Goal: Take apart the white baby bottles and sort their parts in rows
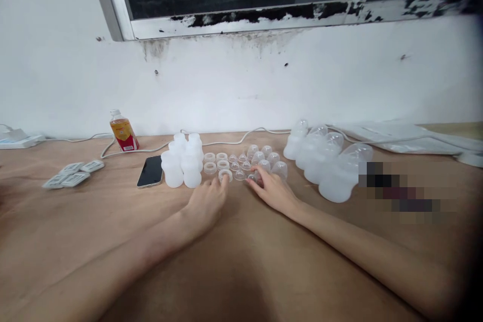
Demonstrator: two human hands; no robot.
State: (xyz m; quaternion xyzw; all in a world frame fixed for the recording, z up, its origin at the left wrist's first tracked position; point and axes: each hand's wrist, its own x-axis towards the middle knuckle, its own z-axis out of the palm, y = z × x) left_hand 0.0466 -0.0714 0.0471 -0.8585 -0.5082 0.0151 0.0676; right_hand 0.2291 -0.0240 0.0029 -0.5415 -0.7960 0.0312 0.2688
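Note:
My left hand (207,200) rests near the front of several pale rings (210,167), its fingers at the nearest ring (225,176); whether it grips that ring is unclear. To its right, my right hand (273,190) has thumb and forefinger spread at the nearest small clear nipple-shaped piece (240,175). Behind its fingers stand several clear domed caps (266,150). White translucent bottles (173,168) are grouped left of the rings. On the right, a row of similar bottles (335,181) carries clear domed caps.
A black phone (150,171) lies left of the white bottles. Farther left are a drink bottle (125,133) and small flat packets (75,179). A white cable (226,143) runs along the wall, and plastic bags (400,139) lie back right.

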